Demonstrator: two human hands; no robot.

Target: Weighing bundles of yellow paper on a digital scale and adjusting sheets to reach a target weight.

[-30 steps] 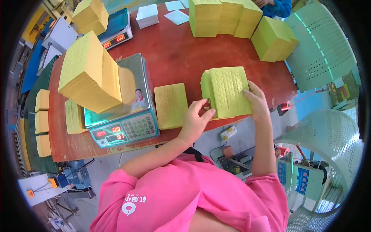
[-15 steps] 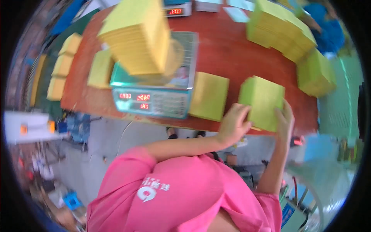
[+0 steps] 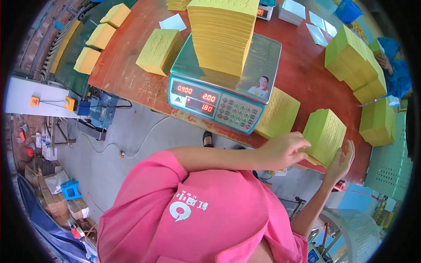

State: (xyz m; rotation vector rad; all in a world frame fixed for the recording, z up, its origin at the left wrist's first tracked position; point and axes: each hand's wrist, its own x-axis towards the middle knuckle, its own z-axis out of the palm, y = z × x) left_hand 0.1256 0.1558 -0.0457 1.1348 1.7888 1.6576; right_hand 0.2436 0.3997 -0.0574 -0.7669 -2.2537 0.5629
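Observation:
A stack of yellow-green embossed paper sheets point(image 3: 326, 136) stands at the table's near right edge, its lower sheets slightly uneven. My left hand point(image 3: 285, 151) hovers by its near left side, holding nothing, with fingers loosely bent and apart. On the other side, my right hand point(image 3: 341, 162) is open, fingers stretched up along the near right face of the stack; whether it touches cannot be made out. Left of this stack lies a lower stack of the same paper point(image 3: 278, 114), partly behind the digital scale point(image 3: 215, 103). A tall stack of yellow sheets point(image 3: 221, 39) stands on the scale plate.
More yellow stacks point(image 3: 355, 65) line the red table's point(image 3: 298, 65) right side, where a person in blue point(image 3: 394, 65) has a hand. Another stack point(image 3: 160, 51) sits left of the scale. Smaller yellow bundles point(image 3: 101, 36) rest on a green surface. White sheets point(image 3: 293, 11) lie at the back.
The view has swung, so the table sits further right. My left hand has come away from the paper stack, and my right hand's fingers have straightened beside it.

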